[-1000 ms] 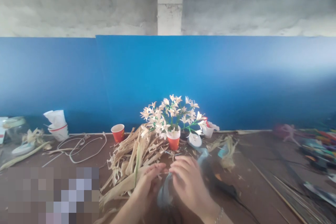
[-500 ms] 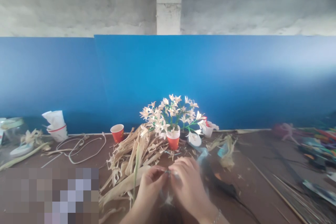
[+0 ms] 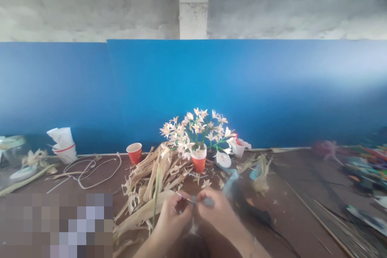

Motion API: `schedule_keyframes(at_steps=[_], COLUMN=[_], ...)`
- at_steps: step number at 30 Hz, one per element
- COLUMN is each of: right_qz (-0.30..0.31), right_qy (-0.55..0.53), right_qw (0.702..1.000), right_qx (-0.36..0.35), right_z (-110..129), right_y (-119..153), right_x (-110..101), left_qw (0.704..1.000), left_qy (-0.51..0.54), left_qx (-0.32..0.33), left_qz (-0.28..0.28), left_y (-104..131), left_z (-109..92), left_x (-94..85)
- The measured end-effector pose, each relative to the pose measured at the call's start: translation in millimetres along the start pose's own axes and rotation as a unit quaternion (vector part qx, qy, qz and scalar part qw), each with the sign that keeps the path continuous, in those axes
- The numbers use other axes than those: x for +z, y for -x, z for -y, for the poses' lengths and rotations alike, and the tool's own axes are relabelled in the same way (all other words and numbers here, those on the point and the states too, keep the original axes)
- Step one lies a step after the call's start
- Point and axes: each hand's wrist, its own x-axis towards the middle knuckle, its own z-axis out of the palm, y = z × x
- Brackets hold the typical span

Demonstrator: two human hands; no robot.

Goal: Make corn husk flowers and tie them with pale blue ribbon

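Observation:
My left hand (image 3: 175,211) is closed in a pinch on a thin, pale, wire-like stem (image 3: 188,198) above the near part of the table. The fingertips of my right hand (image 3: 213,207) pinch the stem's other end, where a small greyish-blue bit shows, too blurred to name. Below and between the hands is a blurred whitish, star-shaped thing (image 3: 193,229). Just beyond them lies a loose pale husk flower (image 3: 206,184). Farther back a red paper cup (image 3: 198,164) holds a bunch of cream flowers (image 3: 196,127) on green stems.
Dry corn husks (image 3: 148,181) are heaped left of my hands. Another red cup (image 3: 134,154) and a looped white cable (image 3: 93,171) lie beyond. A black tool with a cord (image 3: 260,214) rests at right, near long thin sticks (image 3: 338,223). A blue partition (image 3: 193,76) backs the table.
My right hand has turned and drawn slightly right, its fingers curling in. More of the thin stem shows at my left fingertips, and the loose flower beyond has come into view.

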Motion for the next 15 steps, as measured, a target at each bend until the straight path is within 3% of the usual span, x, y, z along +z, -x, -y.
schedule_keyframes(at_steps=[3,6,11,15], right_qz=[0.069,0.119,0.161,0.135], right_qy=[-0.113,-0.234,-0.341,-0.353], right_qw=[0.984,0.946,0.906,0.901], right_qx=[0.118,0.189,0.193,0.211], right_z=[2.7,7.2,7.2,-0.8], right_y=[-3.1,-3.7,-1.6,-1.6], right_x=[-3.5,-6.3,-5.0,-0.3], left_qw=[1.0,1.0,0.998,0.998], left_qy=[-0.011,-0.01,0.028,0.023], left_qx=[0.003,0.004,0.007,0.012], left_qz=[0.02,0.028,0.054,0.056], left_y=[0.8,1.1,0.2,-1.3], left_z=[-3.4,-4.4,-1.2,-1.9], left_x=[-0.9,-0.8,-1.5,-4.5])
